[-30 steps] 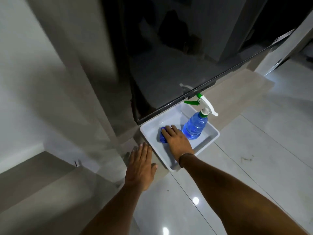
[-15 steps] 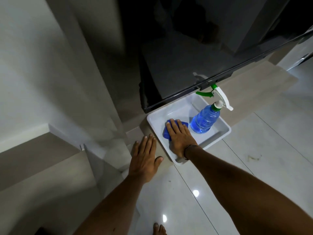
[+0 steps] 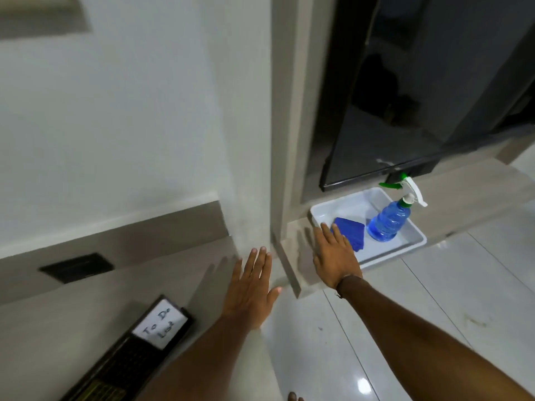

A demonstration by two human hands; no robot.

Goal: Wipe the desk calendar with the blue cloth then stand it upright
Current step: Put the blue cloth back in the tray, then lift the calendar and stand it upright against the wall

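Observation:
A folded blue cloth [image 3: 351,233] lies in a white tray [image 3: 411,244] on a low ledge. My right hand [image 3: 335,253] hovers flat at the tray's near-left edge, fingers spread, fingertips just touching the cloth's corner, holding nothing. My left hand [image 3: 252,287] is open with spread fingers, over the low grey surface to the left. A dark flat desk calendar [image 3: 127,360] with a white "To Do List" card lies face up at the bottom left on that surface.
A blue spray bottle [image 3: 389,221] with a white and green trigger stands in the tray's far right. A black glossy screen [image 3: 405,111] hangs above the tray. A grey pillar [image 3: 278,140] separates both surfaces. Glossy white floor tiles [image 3: 434,299] lie to the right.
The view swung left, bringing the calendar into sight. My right hand slid back off the blue cloth toward the tray's near-left edge, leaving the cloth in the tray.

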